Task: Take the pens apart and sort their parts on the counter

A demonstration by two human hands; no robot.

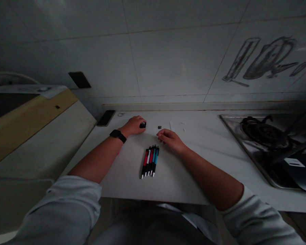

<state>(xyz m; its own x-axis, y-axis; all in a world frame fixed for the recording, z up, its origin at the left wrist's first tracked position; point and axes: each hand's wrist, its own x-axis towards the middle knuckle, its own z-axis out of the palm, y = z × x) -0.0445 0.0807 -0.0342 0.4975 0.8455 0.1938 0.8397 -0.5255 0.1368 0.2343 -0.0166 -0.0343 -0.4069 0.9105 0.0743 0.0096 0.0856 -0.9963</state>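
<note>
Several click pens [150, 160] with red, white and blue barrels lie side by side on the white counter [127, 183], silver tips toward me. Beyond them to the left, my left hand [135, 125] is closed around a cluster of small black parts [142, 125], thumb on the near side and fingers on the far side. My right hand [170, 139] hovers beyond the pens, to their right, its fingertips pinched together. Whatever they hold, if anything, is too small to make out. A few little black pieces [159, 127] lie between the hands, near thin white sticks [171, 126].
Tiny white bits [184, 129] are scattered right of the sticks. A dark phone [106, 118] and a small ring [120, 114] lie at the back left. On the right is a gas stove [260, 146]; a board-like box [66, 132] borders the left. A tiled wall closes the back.
</note>
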